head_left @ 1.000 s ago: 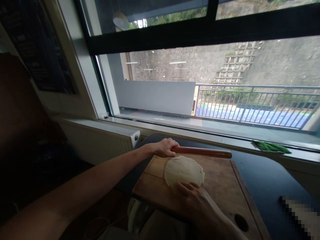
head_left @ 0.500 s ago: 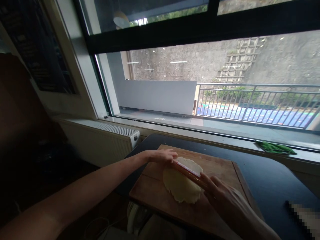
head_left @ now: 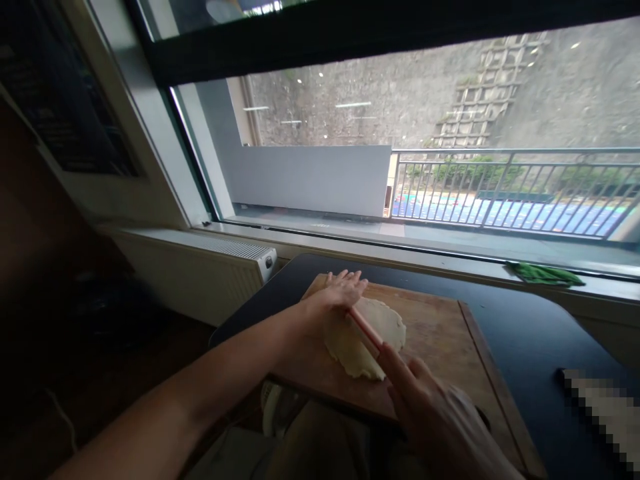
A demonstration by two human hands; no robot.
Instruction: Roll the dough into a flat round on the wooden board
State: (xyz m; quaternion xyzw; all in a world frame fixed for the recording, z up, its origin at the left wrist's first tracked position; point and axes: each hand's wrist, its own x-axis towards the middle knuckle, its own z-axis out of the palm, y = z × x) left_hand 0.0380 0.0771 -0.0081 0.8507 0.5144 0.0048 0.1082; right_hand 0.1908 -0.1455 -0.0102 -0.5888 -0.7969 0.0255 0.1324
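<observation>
A rolling pin (head_left: 367,330) lies slantwise across a thin, flattened sheet of dough (head_left: 389,323) with a ragged edge. The dough rests on a wooden board (head_left: 437,333). Over the far-left end of the pin is my left hand (head_left: 346,288), palm down with its fingers stretched out and spread. My right hand (head_left: 430,400) is closed over the near end, its fingers together along the pin. Both ends of the pin are hidden under my hands, and part of the dough is covered by the pin and my left hand.
The board sits on a dark table (head_left: 530,333) below a window. A green cloth (head_left: 545,274) lies on the sill. To the left is a white radiator (head_left: 220,267). A blurred-out object (head_left: 600,413) is on the table at the right.
My left hand has spread its fingers and moved forward over the pin's end. The pin has turned to a steeper slant, and my right hand has come nearer. The view has tilted down.
</observation>
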